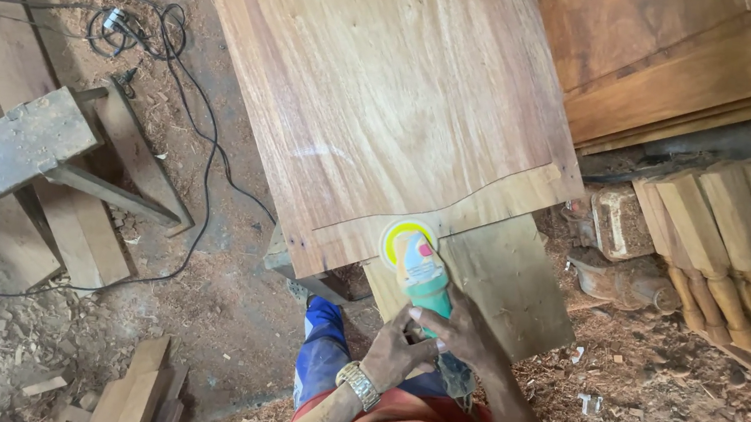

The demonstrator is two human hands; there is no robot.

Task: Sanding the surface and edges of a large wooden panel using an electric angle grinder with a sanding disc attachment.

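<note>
Left hand (pixel 396 347), right hand (pixel 461 329), both closed around green sander (pixel 421 268), on wooden board (pixel 389 90)

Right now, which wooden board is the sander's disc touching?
The large reddish board with the curved pencil line; the sander, held in both hands, sits at its near edge. The paler, smaller board lies beneath it.

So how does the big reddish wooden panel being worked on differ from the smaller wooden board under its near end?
The big reddish wooden panel is smooth, warm-toned and carries a dark curved line near its near end; the smaller wooden board is paler, duller and unmarked. The panel lies on top and the board pokes out beneath it. The green power sander, held by the left hand and right hand, sits at the panel's edge. Both are flat timber.
</note>
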